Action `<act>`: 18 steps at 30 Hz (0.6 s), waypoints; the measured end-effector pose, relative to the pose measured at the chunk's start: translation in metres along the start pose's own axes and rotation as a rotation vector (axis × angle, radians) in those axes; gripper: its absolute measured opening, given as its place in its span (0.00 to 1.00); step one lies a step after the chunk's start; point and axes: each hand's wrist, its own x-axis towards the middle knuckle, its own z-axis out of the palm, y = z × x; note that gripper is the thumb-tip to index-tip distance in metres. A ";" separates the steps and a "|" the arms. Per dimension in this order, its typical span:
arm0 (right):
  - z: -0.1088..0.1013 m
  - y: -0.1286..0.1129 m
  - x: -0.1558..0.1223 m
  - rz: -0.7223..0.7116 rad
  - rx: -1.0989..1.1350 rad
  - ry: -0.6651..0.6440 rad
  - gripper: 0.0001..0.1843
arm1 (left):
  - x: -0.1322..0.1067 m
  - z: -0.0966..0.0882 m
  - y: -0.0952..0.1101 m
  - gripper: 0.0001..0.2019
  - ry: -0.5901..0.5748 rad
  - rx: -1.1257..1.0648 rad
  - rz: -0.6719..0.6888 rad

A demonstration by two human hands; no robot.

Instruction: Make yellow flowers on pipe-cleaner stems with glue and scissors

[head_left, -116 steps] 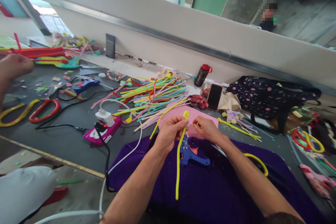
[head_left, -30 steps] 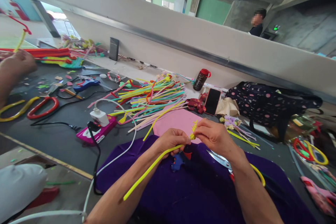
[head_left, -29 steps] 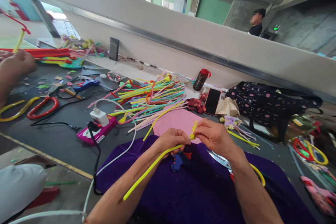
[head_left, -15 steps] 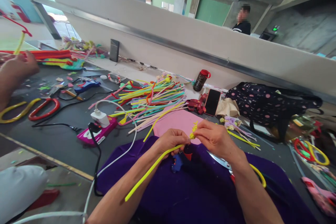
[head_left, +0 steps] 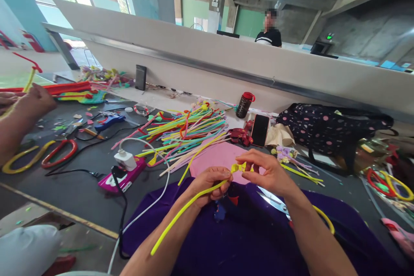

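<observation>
My left hand [head_left: 211, 183] is closed on a yellow pipe cleaner [head_left: 177, 215], whose long straight tail hangs down over my left forearm. From the left fingertips pokes its curled, twisted end, and my right hand [head_left: 270, 172] has thumb and bent fingers around that end. Scissors [head_left: 274, 202] lie partly under my right forearm on a dark purple cloth [head_left: 252, 241]. Just beyond my hands is a pink sheet [head_left: 207, 157], with a large pile of coloured pipe cleaners [head_left: 190, 125] behind it. A small blue piece [head_left: 220, 212] rests below my left hand.
At the left, another person's hand [head_left: 35, 103] holds a yellow and red stem. A pink power strip [head_left: 129, 177] with cables sits left of my arm. Big scissors [head_left: 60, 153], a bottle [head_left: 246, 105], a phone [head_left: 260, 130] and a dotted bag [head_left: 330, 131] lie around.
My right hand's fingers have spread a little, and the curled yellow end has tipped from upright to pointing right. My left hand still grips the stem. The camera view has shifted slightly.
</observation>
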 end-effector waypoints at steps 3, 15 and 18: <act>0.001 0.004 0.001 -0.022 0.022 -0.007 0.18 | 0.001 -0.001 -0.001 0.06 -0.030 -0.037 0.004; 0.008 0.008 0.003 -0.078 0.027 -0.011 0.19 | 0.001 -0.005 -0.003 0.06 -0.072 -0.083 0.019; 0.010 0.009 0.003 -0.073 0.021 -0.018 0.19 | 0.002 -0.005 -0.004 0.06 -0.065 -0.078 0.024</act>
